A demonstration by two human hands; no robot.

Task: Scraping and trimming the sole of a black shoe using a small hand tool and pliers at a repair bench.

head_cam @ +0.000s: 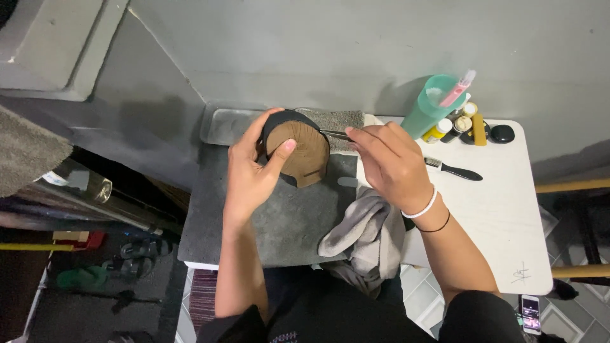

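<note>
My left hand (251, 168) grips a black shoe (298, 149) turned sole up, its brown sole facing me and my thumb pressed on the sole. My right hand (387, 162) pinches a thin metal tool (337, 134) whose tip meets the sole's right edge. The shoe is held above a grey mat (279, 222) that covers the left part of a white table (508, 222). A grey cloth (365, 232) lies bunched under my right wrist.
A metal tray (225, 124) sits at the mat's far edge. A teal cup (429, 108) holding a pink item, small bottles (454, 127), a black round object (502, 133) and a black-handled brush (454, 170) stand at the table's back. A phone (530, 313) lies on the floor.
</note>
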